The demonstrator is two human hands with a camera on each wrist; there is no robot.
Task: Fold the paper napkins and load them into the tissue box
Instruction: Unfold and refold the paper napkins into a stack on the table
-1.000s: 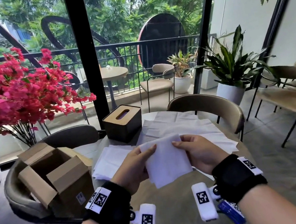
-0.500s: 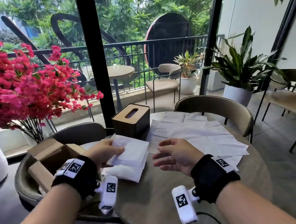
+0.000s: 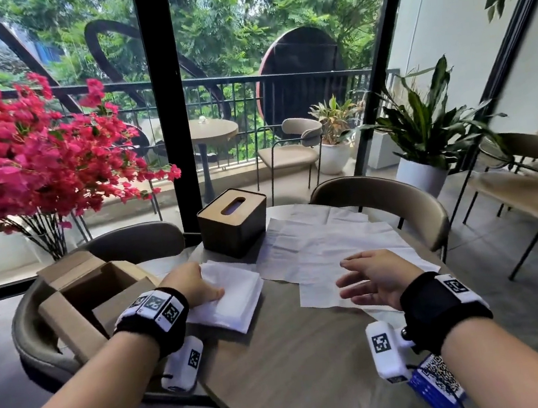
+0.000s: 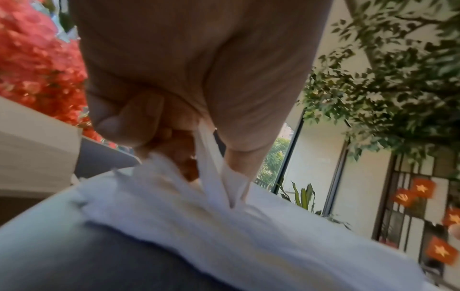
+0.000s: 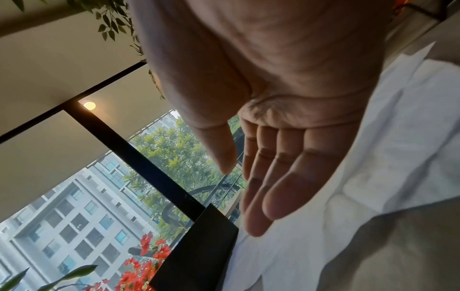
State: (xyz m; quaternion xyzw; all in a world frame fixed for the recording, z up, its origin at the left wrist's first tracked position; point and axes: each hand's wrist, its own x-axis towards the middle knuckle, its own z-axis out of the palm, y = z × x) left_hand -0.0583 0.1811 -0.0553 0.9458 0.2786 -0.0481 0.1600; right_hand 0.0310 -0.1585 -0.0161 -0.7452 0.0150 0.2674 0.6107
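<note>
A dark tissue box (image 3: 233, 220) with a slotted wooden lid stands at the far side of the round table (image 3: 300, 371). In front of it, to the left, lies a stack of folded white napkins (image 3: 239, 300). My left hand (image 3: 210, 290) rests on that stack. In the left wrist view the left hand (image 4: 206, 149) pinches the top folded napkin (image 4: 214, 181) between thumb and curled fingers. Unfolded napkins (image 3: 327, 244) are spread over the right half of the table. Just above them hovers my right hand (image 3: 349, 278), holding nothing. The right wrist view shows the right hand (image 5: 239, 187) with straight fingers beside the tissue box (image 5: 199, 246).
An open cardboard box (image 3: 101, 294) sits on a chair (image 3: 30, 324) at the table's left edge. Another chair (image 3: 396, 197) stands behind the table on the right. Red flowers (image 3: 31, 149) in a white vase fill the left. Bare tabletop lies near me.
Both hands held a folded napkin at the middle. The left hand carried it left onto the stack; the right hand let go and moved right over the unfolded sheets.
</note>
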